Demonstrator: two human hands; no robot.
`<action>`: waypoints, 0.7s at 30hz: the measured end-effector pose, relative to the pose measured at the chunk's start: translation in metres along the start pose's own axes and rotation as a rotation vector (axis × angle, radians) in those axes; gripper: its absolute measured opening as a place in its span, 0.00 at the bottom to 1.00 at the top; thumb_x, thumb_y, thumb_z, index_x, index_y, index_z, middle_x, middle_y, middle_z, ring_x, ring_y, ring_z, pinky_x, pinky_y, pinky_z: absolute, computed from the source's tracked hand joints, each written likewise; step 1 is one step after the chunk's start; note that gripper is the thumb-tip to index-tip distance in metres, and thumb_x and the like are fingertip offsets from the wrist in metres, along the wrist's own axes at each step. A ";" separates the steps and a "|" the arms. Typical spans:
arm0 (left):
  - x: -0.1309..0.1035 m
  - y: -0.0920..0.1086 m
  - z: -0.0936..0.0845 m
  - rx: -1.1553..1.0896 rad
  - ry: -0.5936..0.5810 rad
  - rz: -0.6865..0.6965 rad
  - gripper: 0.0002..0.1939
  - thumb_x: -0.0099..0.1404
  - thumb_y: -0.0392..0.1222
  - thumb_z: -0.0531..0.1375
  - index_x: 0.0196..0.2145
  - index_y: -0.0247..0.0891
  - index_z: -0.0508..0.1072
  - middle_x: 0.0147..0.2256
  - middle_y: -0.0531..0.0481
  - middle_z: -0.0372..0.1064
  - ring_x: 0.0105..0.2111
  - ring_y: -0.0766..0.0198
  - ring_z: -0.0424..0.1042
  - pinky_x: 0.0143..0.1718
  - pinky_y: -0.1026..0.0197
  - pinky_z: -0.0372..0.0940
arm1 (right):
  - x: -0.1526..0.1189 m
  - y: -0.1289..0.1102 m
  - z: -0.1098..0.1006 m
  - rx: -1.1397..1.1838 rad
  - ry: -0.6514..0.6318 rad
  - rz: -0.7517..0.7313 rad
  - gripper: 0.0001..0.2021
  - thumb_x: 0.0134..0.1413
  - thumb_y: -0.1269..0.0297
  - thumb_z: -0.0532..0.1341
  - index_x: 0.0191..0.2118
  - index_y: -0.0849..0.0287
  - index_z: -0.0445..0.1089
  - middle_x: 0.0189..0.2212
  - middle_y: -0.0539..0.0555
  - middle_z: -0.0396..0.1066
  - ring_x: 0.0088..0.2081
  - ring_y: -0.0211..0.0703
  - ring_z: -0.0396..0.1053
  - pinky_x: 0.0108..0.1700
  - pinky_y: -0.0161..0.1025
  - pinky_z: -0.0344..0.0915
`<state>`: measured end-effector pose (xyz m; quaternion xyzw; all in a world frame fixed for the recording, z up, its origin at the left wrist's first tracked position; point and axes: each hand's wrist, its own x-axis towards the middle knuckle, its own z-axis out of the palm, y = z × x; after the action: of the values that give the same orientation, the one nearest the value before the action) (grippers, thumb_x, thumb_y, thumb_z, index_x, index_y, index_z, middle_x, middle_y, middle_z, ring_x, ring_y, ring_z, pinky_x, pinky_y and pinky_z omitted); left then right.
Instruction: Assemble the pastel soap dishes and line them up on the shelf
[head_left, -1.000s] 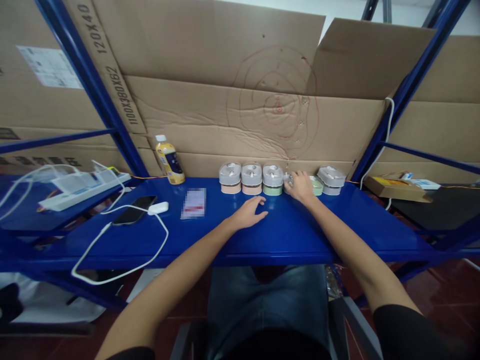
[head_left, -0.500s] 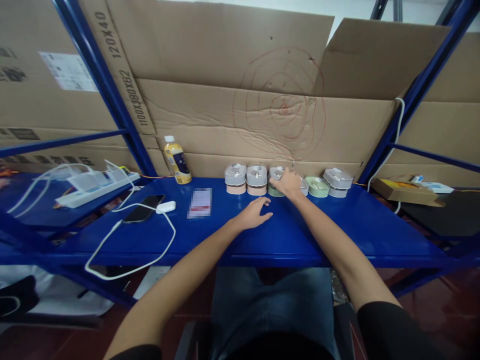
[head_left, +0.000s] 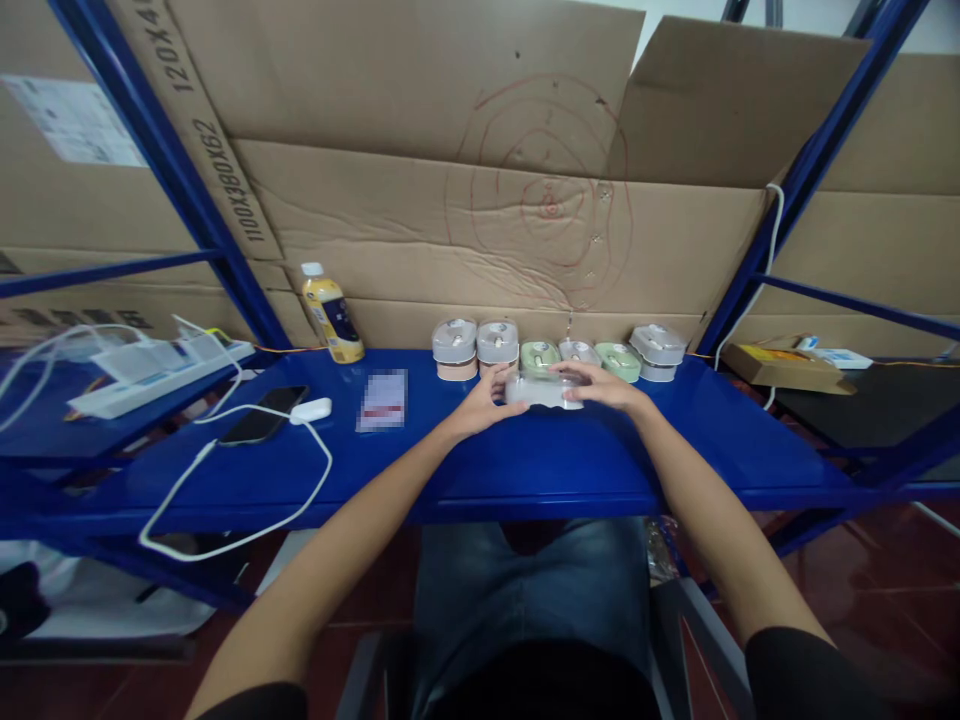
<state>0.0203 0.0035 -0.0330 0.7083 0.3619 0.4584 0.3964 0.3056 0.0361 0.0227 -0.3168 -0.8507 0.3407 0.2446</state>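
Note:
Between both hands, just in front of the row of small boxes, is a clear plastic lid point(head_left: 546, 391). My left hand point(head_left: 484, 402) grips its left end with thumb and fingers. The right end is in my right hand point(head_left: 604, 386). Behind the lid stands a green box point(head_left: 535, 354) with its top uncovered. Beside it are a pale grey box point(head_left: 579, 352) and another green box point(head_left: 619, 361), both low. Two pink boxes point(head_left: 456, 370) with clear lids stand at the left end of the row, and a grey box point(head_left: 658, 372) with a clear lid at the right end.
A yellow bottle point(head_left: 333, 315) stands by the cardboard back wall point(head_left: 360, 220). A blurred card point(head_left: 383, 400), a dark phone point(head_left: 265, 416) and a white cable point(head_left: 322, 470) lie on the left of the blue shelf point(head_left: 480, 470). A flat carton point(head_left: 787, 368) is at far right.
The clear lid has come off the middle green box and moved toward me. My right hand drew back with it, and my left hand closed on its other end. The view shifted slightly.

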 end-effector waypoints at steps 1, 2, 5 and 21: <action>-0.002 0.001 -0.001 0.005 -0.036 -0.013 0.49 0.52 0.51 0.76 0.65 0.41 0.59 0.61 0.34 0.68 0.59 0.45 0.72 0.61 0.39 0.65 | 0.001 0.000 0.004 0.021 -0.059 -0.007 0.32 0.51 0.56 0.70 0.63 0.53 0.68 0.59 0.55 0.72 0.60 0.55 0.70 0.62 0.53 0.67; -0.003 0.002 -0.002 0.022 -0.066 -0.023 0.50 0.50 0.51 0.77 0.64 0.40 0.60 0.61 0.33 0.68 0.60 0.44 0.71 0.61 0.38 0.65 | 0.002 0.000 0.008 0.034 -0.102 -0.014 0.36 0.49 0.56 0.71 0.64 0.54 0.67 0.60 0.56 0.72 0.60 0.55 0.71 0.62 0.53 0.68; -0.008 0.005 -0.003 0.124 -0.099 0.002 0.52 0.46 0.51 0.78 0.64 0.37 0.62 0.59 0.33 0.69 0.60 0.42 0.71 0.62 0.37 0.64 | 0.002 -0.003 0.015 0.004 -0.160 -0.026 0.45 0.43 0.56 0.75 0.68 0.56 0.62 0.65 0.58 0.68 0.63 0.57 0.68 0.65 0.53 0.66; -0.011 0.009 0.001 0.489 -0.093 0.173 0.47 0.53 0.60 0.74 0.65 0.42 0.65 0.61 0.38 0.65 0.62 0.40 0.66 0.65 0.39 0.60 | 0.001 -0.007 0.020 -0.112 0.366 -0.060 0.34 0.52 0.44 0.70 0.61 0.54 0.70 0.57 0.59 0.74 0.55 0.55 0.73 0.59 0.53 0.69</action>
<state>0.0189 -0.0103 -0.0289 0.8316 0.3815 0.3566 0.1889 0.2900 0.0247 0.0151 -0.3611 -0.8188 0.2218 0.3873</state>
